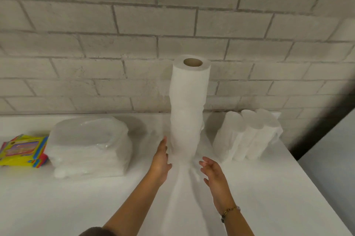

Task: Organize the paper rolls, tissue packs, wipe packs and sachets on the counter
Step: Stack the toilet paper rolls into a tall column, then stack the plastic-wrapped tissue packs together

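Flanking a tall stack of paper rolls [189,105] on the worktop [249,187].
Fingers straight, the left grip [160,159] sits just beside its base; the right grip [213,172] hovers loosely spread, touching nothing.

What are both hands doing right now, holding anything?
Left hand: open, fingers straight beside the roll stack, holding nothing.
Right hand: open, holding nothing, apart from the stack.
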Demonstrator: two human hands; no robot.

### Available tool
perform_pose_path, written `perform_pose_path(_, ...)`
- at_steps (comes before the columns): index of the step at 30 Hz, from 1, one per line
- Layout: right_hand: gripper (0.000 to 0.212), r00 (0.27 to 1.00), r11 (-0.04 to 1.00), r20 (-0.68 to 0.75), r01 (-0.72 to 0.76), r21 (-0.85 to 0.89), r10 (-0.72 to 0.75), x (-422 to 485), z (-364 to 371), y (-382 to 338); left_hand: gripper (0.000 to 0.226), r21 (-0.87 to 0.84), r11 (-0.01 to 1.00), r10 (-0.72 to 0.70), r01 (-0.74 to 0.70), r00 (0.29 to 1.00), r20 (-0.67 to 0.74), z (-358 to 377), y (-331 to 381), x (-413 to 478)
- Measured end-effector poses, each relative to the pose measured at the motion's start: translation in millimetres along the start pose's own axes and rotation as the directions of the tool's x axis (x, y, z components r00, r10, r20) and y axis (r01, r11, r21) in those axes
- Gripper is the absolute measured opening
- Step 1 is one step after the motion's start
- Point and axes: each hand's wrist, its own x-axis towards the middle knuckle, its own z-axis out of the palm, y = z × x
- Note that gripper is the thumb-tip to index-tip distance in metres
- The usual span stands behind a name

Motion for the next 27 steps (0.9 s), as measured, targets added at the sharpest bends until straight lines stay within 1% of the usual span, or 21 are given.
perform_pose_path(4, 0.022, 0.996, 0.998, 0.092, -0.012, -0.054, 0.017, -14, 36, 10, 0.043, 0.167, 0.986, 0.012, -0.018, 0.999, 0.032, -50, -13, -36)
perform_pose_path(7, 0.018, 0.986, 0.995, 0.161, -0.018, -0.096, 0.034, -26, 69, 16, 0.034, 0.240, 0.971, 0.001, 0.007, 0.999, -0.034, -103, -16, -55)
perform_pose_path(11, 0.019, 0.974, 0.991, 0.221, -0.017, -0.129, 0.046, -39, 114, 18, 0.030, 0.239, 0.970, -0.004, 0.033, 0.993, -0.121, -175, -17, -74)
perform_pose_path(15, 0.018, 0.970, 0.994, 0.234, -0.037, -0.103, 0.060, -55, 169, 21, 0.032, 0.174, 0.980, -0.058, 0.097, 0.974, -0.219, -247, -11, -85)
perform_pose_path(17, 0.027, 0.973, 0.996, 0.221, -0.047, -0.075, 0.062, -63, 196, 21, 0.033, 0.159, 0.981, -0.069, 0.111, 0.966, -0.248, -278, -2, -88)
perform_pose_path(19, 0.039, 0.980, 0.998, 0.191, -0.049, -0.050, 0.058, -69, 220, 20, 0.034, 0.162, 0.983, -0.042, 0.090, 0.961, -0.275, -307, 7, -88)
perform_pose_path(21, 0.051, 0.989, 0.999, 0.142, -0.044, -0.005, 0.045, -72, 241, 18, 0.040, 0.191, 0.980, 0.005, 0.053, 0.957, -0.289, -332, 17, -83)
perform_pose_path(23, 0.066, 0.997, 0.999, 0.067, -0.037, 0.027, 0.036, -76, 259, 14, 0.050, 0.238, 0.971, 0.055, 0.010, 0.962, -0.266, -352, 29, -79)
perform_pose_path(25, 0.081, 0.999, 0.997, 0.031, -0.035, 0.062, 0.034, -77, 266, 5, 0.058, 0.270, 0.962, 0.106, -0.039, 0.966, -0.235, -358, 39, -74)
perform_pose_path(27, 0.090, 0.999, 0.995, 0.009, -0.033, 0.099, 0.032, -77, 275, -5, 0.059, 0.241, 0.967, 0.128, -0.079, 0.973, -0.194, -360, 52, -69)
